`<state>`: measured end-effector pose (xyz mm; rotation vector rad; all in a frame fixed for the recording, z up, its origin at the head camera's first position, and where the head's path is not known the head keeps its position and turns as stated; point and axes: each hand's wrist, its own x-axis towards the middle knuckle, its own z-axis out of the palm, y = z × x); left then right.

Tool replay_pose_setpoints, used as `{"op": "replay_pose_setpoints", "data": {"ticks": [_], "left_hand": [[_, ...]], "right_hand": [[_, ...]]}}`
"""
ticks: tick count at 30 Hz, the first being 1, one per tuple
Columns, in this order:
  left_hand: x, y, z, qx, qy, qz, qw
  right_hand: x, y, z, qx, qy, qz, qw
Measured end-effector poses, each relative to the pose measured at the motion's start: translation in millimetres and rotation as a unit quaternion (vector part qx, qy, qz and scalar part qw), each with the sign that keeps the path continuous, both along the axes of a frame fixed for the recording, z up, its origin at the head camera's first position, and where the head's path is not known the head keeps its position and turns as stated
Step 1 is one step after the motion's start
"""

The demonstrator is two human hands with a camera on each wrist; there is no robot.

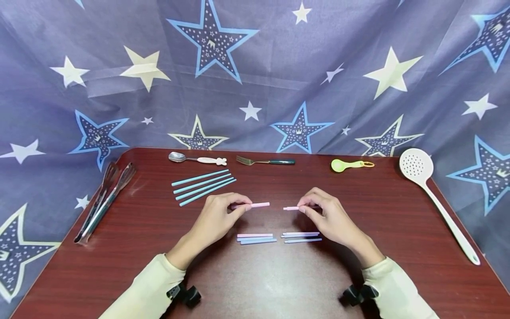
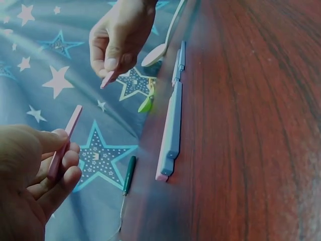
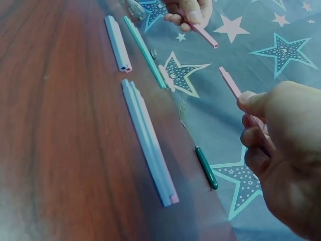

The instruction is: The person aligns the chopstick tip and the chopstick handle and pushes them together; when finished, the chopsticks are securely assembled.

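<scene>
My left hand [image 1: 219, 215] pinches a pink chopstick piece [image 1: 260, 204] between thumb and fingers, its hollow square end pointing right. Opposite it, my right hand [image 1: 330, 215] pinches another pink chopstick piece [image 1: 292, 208], whose narrower stepped tip points left. A short gap separates the two ends, and both pieces are held above the table. Below them lie two small groups of loose pieces: pink and blue ones [image 1: 258, 242] on the left, and pale purple and blue ones [image 1: 303, 240] on the right.
Several light-blue chopsticks [image 1: 204, 185] lie left of centre. Along the back are a spoon [image 1: 207, 160], a fork [image 1: 279, 162] and a green measuring spoon [image 1: 340, 165]. Tongs [image 1: 104, 204] lie at the left edge, a white skimmer [image 1: 440, 199] at the right. A starry cloth [image 1: 255, 88] hangs behind the table.
</scene>
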<state>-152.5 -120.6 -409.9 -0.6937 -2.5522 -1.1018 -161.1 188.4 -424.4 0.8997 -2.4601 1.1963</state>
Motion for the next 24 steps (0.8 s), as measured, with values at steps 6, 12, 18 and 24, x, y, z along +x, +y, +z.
{"op": "replay_pose_setpoints", "data": {"ticks": [6,12,18,24], "left_hand": [[0.1,1.9,-0.2,0.012,0.006,-0.015,0.9998],[2.1,2.2,-2.2,0.018,0.008,-0.021,0.9996],[3.2,0.2,-3.0,0.023,0.002,-0.016,0.9996],[2.6,1.3,-2.3,0.025,-0.003,-0.019,0.9995]], "right_hand": [[0.8,-4.2,4.6,-0.008,-0.006,-0.013,0.9999],[3.5,-7.4,4.0,-0.020,-0.010,-0.016,0.9996],[4.0,-7.3,3.4,-0.034,-0.011,-0.021,0.9991],[6.1,-9.1,1.6,-0.034,-0.015,-0.017,0.9991]]}}
